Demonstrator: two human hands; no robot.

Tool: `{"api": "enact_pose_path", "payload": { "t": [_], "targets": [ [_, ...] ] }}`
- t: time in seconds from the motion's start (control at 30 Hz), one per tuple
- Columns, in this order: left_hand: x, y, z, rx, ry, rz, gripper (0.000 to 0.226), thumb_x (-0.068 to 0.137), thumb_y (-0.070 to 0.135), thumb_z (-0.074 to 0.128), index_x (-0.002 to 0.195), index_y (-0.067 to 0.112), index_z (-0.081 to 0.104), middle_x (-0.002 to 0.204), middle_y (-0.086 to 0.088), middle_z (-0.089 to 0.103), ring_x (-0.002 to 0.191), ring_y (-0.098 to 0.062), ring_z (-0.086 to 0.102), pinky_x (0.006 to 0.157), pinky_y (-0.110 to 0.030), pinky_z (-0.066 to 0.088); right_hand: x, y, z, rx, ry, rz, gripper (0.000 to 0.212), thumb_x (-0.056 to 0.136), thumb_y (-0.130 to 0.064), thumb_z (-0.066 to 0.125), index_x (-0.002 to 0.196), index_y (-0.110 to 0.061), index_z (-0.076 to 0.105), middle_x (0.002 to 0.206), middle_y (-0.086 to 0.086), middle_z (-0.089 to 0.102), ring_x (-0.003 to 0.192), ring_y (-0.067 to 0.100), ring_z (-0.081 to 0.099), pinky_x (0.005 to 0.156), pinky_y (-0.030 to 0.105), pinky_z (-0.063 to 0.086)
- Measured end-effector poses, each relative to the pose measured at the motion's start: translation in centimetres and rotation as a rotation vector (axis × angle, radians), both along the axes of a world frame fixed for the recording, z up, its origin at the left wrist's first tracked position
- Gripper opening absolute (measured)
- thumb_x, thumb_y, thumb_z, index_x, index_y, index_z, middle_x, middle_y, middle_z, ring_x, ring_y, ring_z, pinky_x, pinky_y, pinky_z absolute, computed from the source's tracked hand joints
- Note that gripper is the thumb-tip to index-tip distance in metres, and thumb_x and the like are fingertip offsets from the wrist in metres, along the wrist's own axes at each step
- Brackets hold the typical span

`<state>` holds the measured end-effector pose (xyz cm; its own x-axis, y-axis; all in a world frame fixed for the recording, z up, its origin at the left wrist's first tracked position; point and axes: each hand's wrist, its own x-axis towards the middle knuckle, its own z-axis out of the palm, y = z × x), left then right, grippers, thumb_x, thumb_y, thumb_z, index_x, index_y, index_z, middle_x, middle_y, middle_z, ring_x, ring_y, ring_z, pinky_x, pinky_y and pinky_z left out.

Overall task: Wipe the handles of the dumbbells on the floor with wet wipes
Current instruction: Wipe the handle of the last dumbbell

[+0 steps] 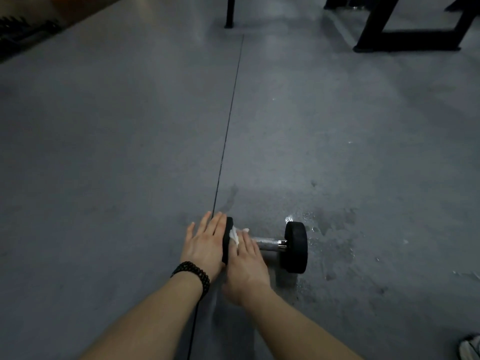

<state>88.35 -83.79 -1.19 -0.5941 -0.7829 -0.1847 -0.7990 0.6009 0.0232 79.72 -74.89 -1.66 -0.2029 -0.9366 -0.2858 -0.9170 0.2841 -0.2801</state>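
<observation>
A dumbbell with black round ends and a chrome handle lies on the grey floor, its length running left to right. My left hand, fingers spread and flat, rests against the outer face of the dumbbell's left end. My right hand lies over the left part of the handle and presses a white wet wipe onto it. Only a crumpled edge of the wipe shows beyond my fingers. A dark bead bracelet circles my left wrist.
A dark seam in the floor runs away from me past the left end of the dumbbell. Wet patches mark the floor right of it. Black equipment frames and a black post stand far ahead. A white shoe shows at the bottom right.
</observation>
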Motion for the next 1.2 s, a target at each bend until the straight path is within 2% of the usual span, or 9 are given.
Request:
{"api": "enact_pose_path", "payload": {
  "t": [0.1,0.2,0.33,0.5,0.67,0.83,0.97,1.13,1.2],
  "targets": [
    [0.0,-0.2,-0.1,0.029,-0.027,-0.017,0.108,0.083,0.042,0.072,0.157,0.020,-0.004,0.165,0.008,-0.002,0.151,-0.015,-0.010,0.123,-0.046,0.004,-1.0,0.5,-0.4,0.002,0.106,-0.124,0.065,0.099,-0.023,0.030,0.156,-0.007,0.004,0.162,0.014,-0.012,0.150,0.027,-0.010,0.121,0.042,-0.005],
    [0.0,-0.2,-0.3,0.033,-0.013,-0.015,0.115,0.077,0.045,0.078,0.157,0.020,-0.001,0.165,0.007,0.001,0.152,-0.016,-0.008,0.122,-0.046,0.005,-1.2,0.7,-0.3,0.030,0.085,-0.257,0.073,0.096,-0.028,0.040,0.155,-0.005,0.004,0.163,0.019,-0.007,0.150,0.030,-0.010,0.121,0.043,-0.006],
    [0.0,-0.1,-0.4,0.011,0.049,-0.001,0.084,0.095,0.022,0.055,0.157,0.021,-0.002,0.166,0.007,0.002,0.151,-0.014,-0.008,0.123,-0.044,0.005,0.2,0.0,-0.5,-0.013,-0.030,-0.037,0.087,0.092,-0.030,0.052,0.155,-0.007,-0.003,0.163,0.014,-0.012,0.149,0.026,-0.017,0.122,0.041,-0.005],
    [0.0,-0.4,-0.2,0.047,-0.002,-0.016,0.119,0.075,0.043,0.081,0.157,0.019,-0.002,0.165,0.006,0.002,0.152,-0.016,-0.007,0.123,-0.044,0.006,-1.8,1.1,-0.2,0.032,0.139,-0.253,0.067,0.097,-0.025,0.035,0.155,-0.005,0.008,0.162,0.021,-0.006,0.150,0.031,-0.011,0.121,0.044,-0.007],
    [-0.1,-0.4,-0.4,0.062,0.024,0.008,0.099,0.088,0.027,0.068,0.157,0.019,-0.003,0.166,0.005,0.000,0.151,-0.014,-0.008,0.123,-0.044,0.007,-0.6,0.6,-0.4,-0.022,0.016,0.009,0.076,0.094,-0.027,0.044,0.156,-0.008,0.003,0.164,0.013,-0.009,0.150,0.025,-0.014,0.121,0.039,-0.009],
    [-0.3,-0.3,-0.2,0.089,-0.025,0.005,0.123,0.075,0.040,0.083,0.156,0.016,-0.006,0.165,0.004,-0.002,0.152,-0.018,-0.009,0.123,-0.045,0.010,-1.8,1.9,-0.5,0.033,0.157,-0.312,0.072,0.096,-0.029,0.039,0.154,-0.004,0.006,0.161,0.022,-0.010,0.150,0.032,-0.012,0.120,0.043,-0.010],
    [-0.3,-0.2,-0.4,0.090,0.001,0.010,0.118,0.078,0.034,0.080,0.156,0.016,-0.006,0.165,0.003,0.000,0.152,-0.018,-0.008,0.122,-0.045,0.009,-0.7,1.4,-0.6,-0.034,0.031,-0.112,0.078,0.096,-0.037,0.042,0.155,-0.006,0.002,0.162,0.016,-0.014,0.148,0.028,-0.021,0.119,0.041,-0.014],
    [-0.4,-0.2,-0.3,0.113,0.002,0.007,0.124,0.073,0.037,0.084,0.156,0.016,-0.006,0.164,0.003,-0.001,0.152,-0.019,-0.005,0.122,-0.046,0.012,-3.1,3.0,-0.4,0.099,0.403,-0.127,0.065,0.100,-0.031,0.025,0.153,0.002,0.006,0.157,0.033,0.000,0.148,0.043,-0.009,0.117,0.051,-0.015],
    [-0.5,-0.3,-0.5,0.119,0.023,0.009,0.125,0.071,0.035,0.085,0.156,0.016,-0.005,0.164,0.002,0.001,0.152,-0.019,-0.002,0.122,-0.046,0.016,-2.9,2.9,-0.1,0.126,0.386,-0.153,0.070,0.098,-0.034,0.030,0.153,0.004,0.008,0.157,0.035,0.004,0.148,0.043,-0.005,0.117,0.052,-0.015]
  ]
}}
